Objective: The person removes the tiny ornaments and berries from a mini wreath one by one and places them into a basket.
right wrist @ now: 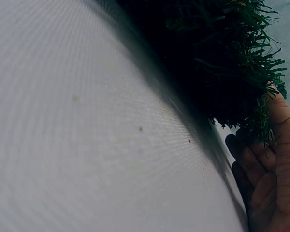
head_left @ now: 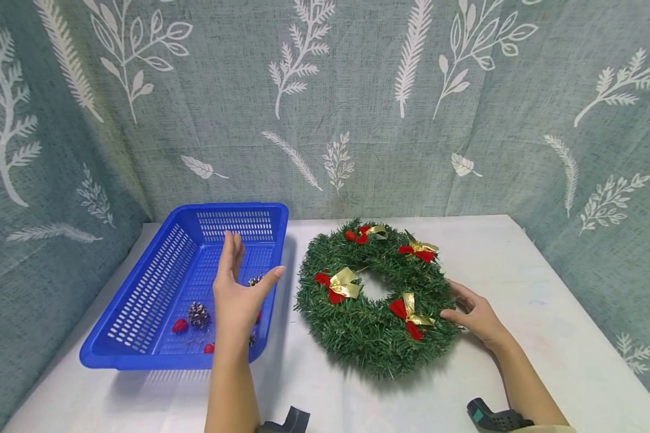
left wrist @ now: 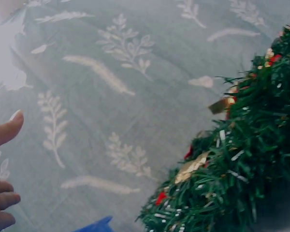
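A green wreath (head_left: 376, 355) of artificial pine lies on the table, trimmed with several red-and-gold bows (head_left: 411, 316) and a red berry-like ball (head_left: 349, 235). My right hand (head_left: 479, 319) holds the wreath's right edge. In the right wrist view the thumb (right wrist: 280, 108) lies against the needles and the fingers curve beside the underside. My left hand (head_left: 241, 294) is raised over the right side of a blue basket (head_left: 100, 361), thumb spread from straight fingers and nothing between them. In the left wrist view that hand's thumb (left wrist: 7, 131) is apart from the wreath.
Inside the basket lie a pinecone (head_left: 198, 314), red berry-like balls (head_left: 179, 326) and other small pieces partly hidden by my left arm. White cloth covers the table (head_left: 520, 270). A grey-green curtain (head_left: 357, 150) with white leaf prints hangs behind and along both sides.
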Action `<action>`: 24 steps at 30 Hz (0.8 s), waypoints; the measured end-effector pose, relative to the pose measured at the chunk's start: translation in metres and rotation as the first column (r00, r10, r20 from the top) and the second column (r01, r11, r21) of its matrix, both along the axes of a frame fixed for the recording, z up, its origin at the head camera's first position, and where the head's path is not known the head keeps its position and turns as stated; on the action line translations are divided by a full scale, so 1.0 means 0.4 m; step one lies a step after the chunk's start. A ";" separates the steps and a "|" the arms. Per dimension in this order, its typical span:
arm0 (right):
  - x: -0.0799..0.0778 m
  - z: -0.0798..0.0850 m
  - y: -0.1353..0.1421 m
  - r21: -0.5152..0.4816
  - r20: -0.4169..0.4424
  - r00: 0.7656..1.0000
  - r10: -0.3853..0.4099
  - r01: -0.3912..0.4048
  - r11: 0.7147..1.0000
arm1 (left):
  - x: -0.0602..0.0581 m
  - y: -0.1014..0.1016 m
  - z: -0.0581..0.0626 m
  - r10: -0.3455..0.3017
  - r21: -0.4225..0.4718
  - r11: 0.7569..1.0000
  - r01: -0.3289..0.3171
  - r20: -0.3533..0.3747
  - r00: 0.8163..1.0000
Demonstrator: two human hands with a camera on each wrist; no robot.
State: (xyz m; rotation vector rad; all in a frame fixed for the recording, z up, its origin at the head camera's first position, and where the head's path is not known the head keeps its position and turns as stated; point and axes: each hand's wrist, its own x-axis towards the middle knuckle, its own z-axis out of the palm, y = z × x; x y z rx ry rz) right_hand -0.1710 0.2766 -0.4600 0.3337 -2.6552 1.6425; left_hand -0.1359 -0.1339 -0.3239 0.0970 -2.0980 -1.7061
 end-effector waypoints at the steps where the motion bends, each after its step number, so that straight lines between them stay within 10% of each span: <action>1: 0.000 0.000 0.000 -0.002 0.003 1.000 0.000 0.000 1.000 | -0.001 0.006 -0.002 -0.007 0.000 1.000 0.007 -0.013 1.000; 24: 0.002 0.004 -0.001 -0.023 -0.007 1.000 0.008 -0.008 1.000 | -0.013 0.149 -0.051 -0.141 -0.042 0.989 0.141 0.000 0.990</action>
